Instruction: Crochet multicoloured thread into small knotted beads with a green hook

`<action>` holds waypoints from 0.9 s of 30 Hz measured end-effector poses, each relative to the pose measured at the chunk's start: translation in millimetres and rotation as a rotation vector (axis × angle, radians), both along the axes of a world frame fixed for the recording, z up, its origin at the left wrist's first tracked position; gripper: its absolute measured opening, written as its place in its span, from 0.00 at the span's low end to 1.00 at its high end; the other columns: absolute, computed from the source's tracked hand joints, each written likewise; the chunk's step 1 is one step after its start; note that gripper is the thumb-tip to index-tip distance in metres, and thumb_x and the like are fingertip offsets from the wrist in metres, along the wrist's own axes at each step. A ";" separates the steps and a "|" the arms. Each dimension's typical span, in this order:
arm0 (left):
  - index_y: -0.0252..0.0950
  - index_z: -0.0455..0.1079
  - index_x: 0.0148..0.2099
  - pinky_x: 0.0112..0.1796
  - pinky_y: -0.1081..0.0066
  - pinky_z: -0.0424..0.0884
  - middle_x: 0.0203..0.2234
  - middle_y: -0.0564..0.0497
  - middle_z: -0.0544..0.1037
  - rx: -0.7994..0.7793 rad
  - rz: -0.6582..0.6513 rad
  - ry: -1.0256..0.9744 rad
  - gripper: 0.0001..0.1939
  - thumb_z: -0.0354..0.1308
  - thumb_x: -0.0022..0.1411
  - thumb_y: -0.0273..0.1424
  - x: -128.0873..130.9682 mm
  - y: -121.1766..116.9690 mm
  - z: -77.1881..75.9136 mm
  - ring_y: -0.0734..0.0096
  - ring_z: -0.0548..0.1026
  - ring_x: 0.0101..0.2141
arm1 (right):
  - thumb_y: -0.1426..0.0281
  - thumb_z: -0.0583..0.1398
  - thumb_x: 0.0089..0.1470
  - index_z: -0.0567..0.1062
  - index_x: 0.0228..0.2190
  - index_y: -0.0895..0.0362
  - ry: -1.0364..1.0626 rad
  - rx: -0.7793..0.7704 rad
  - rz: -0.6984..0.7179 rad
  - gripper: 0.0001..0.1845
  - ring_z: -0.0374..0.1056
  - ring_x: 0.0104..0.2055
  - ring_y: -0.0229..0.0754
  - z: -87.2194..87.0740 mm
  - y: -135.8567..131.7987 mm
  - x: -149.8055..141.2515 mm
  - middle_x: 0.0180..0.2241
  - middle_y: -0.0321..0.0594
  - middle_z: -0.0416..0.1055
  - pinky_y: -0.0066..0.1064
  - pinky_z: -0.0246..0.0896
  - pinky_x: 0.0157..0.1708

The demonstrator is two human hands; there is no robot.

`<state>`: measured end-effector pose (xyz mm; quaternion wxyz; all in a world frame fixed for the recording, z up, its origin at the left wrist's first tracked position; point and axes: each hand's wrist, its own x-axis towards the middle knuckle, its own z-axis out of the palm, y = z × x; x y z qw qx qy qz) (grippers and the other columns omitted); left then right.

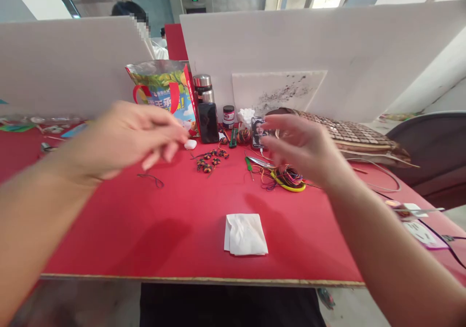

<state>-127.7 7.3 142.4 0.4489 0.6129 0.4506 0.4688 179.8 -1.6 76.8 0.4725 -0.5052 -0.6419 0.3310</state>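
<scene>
My left hand point(134, 135) hovers above the red table point(182, 230), fingers loosely apart and pointing right, holding nothing that I can see. My right hand point(302, 145) hangs over a bundle of coloured cords with a yellow ring point(289, 180), its fingers spread and blurred. Between the hands lie several small dark knotted beads point(211, 159) and a small white oval piece point(190, 144). A thin dark thread point(153, 179) lies under my left hand. A folded white tissue point(245, 233) sits near the front edge.
At the back stand a colourful bag point(163, 94), a steel flask point(203, 88), a dark phone point(208, 122), a small jar point(228, 116) and a second phone point(258, 131). Scissors point(260, 162) lie by the cords. A woven bag point(349, 135) rests right. White dividers enclose the table; a person sits behind.
</scene>
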 end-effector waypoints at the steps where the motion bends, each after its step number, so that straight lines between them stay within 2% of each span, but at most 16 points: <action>1: 0.33 0.78 0.25 0.16 0.78 0.50 0.15 0.54 0.71 -0.025 -0.118 0.221 0.11 0.71 0.60 0.21 27.6 -6.5 -3.2 0.81 0.61 0.15 | 0.51 0.71 0.56 0.77 0.53 0.51 0.150 -0.057 0.213 0.28 0.71 0.25 0.43 -0.4 -8.3 -24.4 0.35 0.40 0.79 0.38 0.66 0.25; 2: 0.35 0.78 0.24 0.16 0.78 0.51 0.14 0.54 0.69 -0.052 -0.241 0.327 0.14 0.71 0.62 0.26 50.2 -11.2 -6.7 0.80 0.61 0.15 | 0.47 0.72 0.52 0.77 0.49 0.52 0.228 -0.118 0.394 0.30 0.72 0.26 0.42 -2.0 -14.9 -44.5 0.37 0.41 0.79 0.37 0.67 0.25; 3: 0.36 0.78 0.25 0.17 0.78 0.53 0.15 0.53 0.69 -0.088 -0.329 0.343 0.14 0.71 0.63 0.30 66.1 -13.8 -10.3 0.78 0.62 0.16 | 0.45 0.75 0.49 0.77 0.42 0.54 0.250 -0.143 0.476 0.30 0.72 0.27 0.42 -4.9 -19.2 -58.3 0.34 0.40 0.78 0.35 0.67 0.25; 4: 0.36 0.79 0.24 0.18 0.78 0.53 0.15 0.53 0.68 -0.118 -0.400 0.324 0.15 0.71 0.63 0.33 74.4 -13.9 -14.2 0.78 0.61 0.16 | 0.45 0.77 0.44 0.76 0.36 0.54 0.250 -0.135 0.449 0.30 0.71 0.27 0.41 -9.2 -20.6 -64.2 0.30 0.38 0.76 0.33 0.64 0.25; 6: 0.36 0.80 0.26 0.18 0.78 0.50 0.14 0.55 0.62 -0.155 -0.439 0.285 0.15 0.71 0.63 0.37 69.1 -8.0 -23.1 0.79 0.56 0.16 | 0.45 0.75 0.47 0.76 0.28 0.55 0.225 -0.087 0.298 0.27 0.63 0.24 0.36 -21.3 -15.3 -51.1 0.24 0.34 0.70 0.31 0.57 0.22; 8: 0.36 0.82 0.28 0.19 0.77 0.50 0.15 0.54 0.62 -0.187 -0.431 0.275 0.14 0.72 0.60 0.40 43.5 2.7 -33.7 0.79 0.55 0.18 | 0.46 0.69 0.55 0.76 0.23 0.54 0.172 -0.036 0.027 0.26 0.57 0.21 0.36 -36.5 -2.5 -12.0 0.18 0.31 0.63 0.31 0.51 0.21; 11: 0.34 0.83 0.29 0.20 0.77 0.50 0.17 0.54 0.60 -0.229 -0.329 0.228 0.18 0.75 0.56 0.45 3.8 16.7 -50.6 0.80 0.54 0.19 | 0.53 0.68 0.54 0.76 0.19 0.54 -0.076 0.101 -0.447 0.21 0.59 0.23 0.39 -55.4 16.4 53.0 0.17 0.34 0.65 0.33 0.53 0.25; 13: 0.34 0.83 0.29 0.20 0.77 0.50 0.18 0.54 0.59 -0.229 -0.241 0.152 0.19 0.75 0.55 0.46 -1.9 20.6 -58.5 0.80 0.53 0.19 | 0.56 0.70 0.52 0.78 0.20 0.53 -0.286 0.084 -0.567 0.17 0.61 0.23 0.40 -58.0 19.7 70.8 0.19 0.36 0.70 0.34 0.55 0.26; 14: 0.34 0.83 0.30 0.20 0.77 0.51 0.18 0.54 0.60 -0.225 -0.236 0.132 0.18 0.75 0.55 0.46 3.5 20.8 -60.2 0.80 0.53 0.19 | 0.58 0.70 0.52 0.81 0.24 0.54 -0.288 0.121 -0.583 0.14 0.63 0.24 0.40 -55.6 17.8 68.2 0.26 0.40 0.76 0.35 0.59 0.27; 16: 0.35 0.84 0.32 0.19 0.76 0.49 0.17 0.54 0.60 -0.213 -0.318 0.129 0.18 0.73 0.58 0.47 26.5 18.9 -58.6 0.78 0.54 0.19 | 0.56 0.68 0.57 0.85 0.39 0.54 -0.121 0.175 -0.442 0.15 0.69 0.26 0.40 -45.2 9.0 43.4 0.40 0.46 0.83 0.35 0.64 0.27; 18: 0.35 0.83 0.31 0.21 0.77 0.52 0.19 0.50 0.67 -0.156 -0.414 0.198 0.16 0.73 0.59 0.43 54.8 16.5 -52.6 0.77 0.58 0.21 | 0.49 0.66 0.62 0.82 0.51 0.51 0.100 0.054 -0.046 0.24 0.68 0.22 0.38 -33.7 -0.5 6.9 0.43 0.45 0.83 0.34 0.63 0.21; 20: 0.34 0.80 0.28 0.21 0.77 0.51 0.18 0.52 0.65 -0.124 -0.504 0.186 0.17 0.74 0.59 0.42 75.4 16.4 -48.1 0.78 0.57 0.20 | 0.44 0.68 0.59 0.81 0.42 0.53 0.182 -0.070 0.302 0.25 0.69 0.22 0.38 -29.1 -5.3 -22.8 0.33 0.41 0.81 0.33 0.64 0.21; 21: 0.34 0.79 0.28 0.21 0.76 0.51 0.18 0.52 0.66 -0.119 -0.506 0.138 0.16 0.74 0.60 0.41 80.8 17.8 -48.3 0.78 0.58 0.21 | 0.44 0.70 0.56 0.80 0.33 0.55 0.181 -0.078 0.339 0.26 0.68 0.22 0.38 -30.9 -5.1 -31.5 0.26 0.37 0.76 0.32 0.63 0.22; 23: 0.33 0.80 0.32 0.20 0.77 0.48 0.16 0.56 0.60 -0.132 -0.420 -0.014 0.15 0.72 0.63 0.40 82.9 22.5 -55.9 0.79 0.53 0.19 | 0.42 0.72 0.52 0.74 0.22 0.54 0.255 -0.044 0.231 0.30 0.58 0.18 0.34 -42.9 -0.6 -36.8 0.17 0.31 0.64 0.30 0.53 0.18; 25: 0.34 0.78 0.31 0.19 0.78 0.47 0.16 0.60 0.53 -0.168 -0.338 -0.255 0.15 0.73 0.63 0.39 79.8 27.4 -72.5 0.81 0.47 0.18 | 0.42 0.71 0.52 0.76 0.25 0.55 0.362 -0.079 0.167 0.29 0.57 0.18 0.34 -61.6 6.4 -32.8 0.17 0.30 0.63 0.30 0.52 0.18; 27: 0.33 0.77 0.30 0.19 0.79 0.49 0.16 0.61 0.52 -0.248 -0.314 -0.389 0.16 0.75 0.60 0.39 79.3 29.9 -94.0 0.82 0.46 0.19 | 0.43 0.71 0.53 0.80 0.32 0.55 0.400 -0.092 0.160 0.27 0.57 0.19 0.33 -79.8 12.5 -28.3 0.22 0.31 0.67 0.30 0.54 0.19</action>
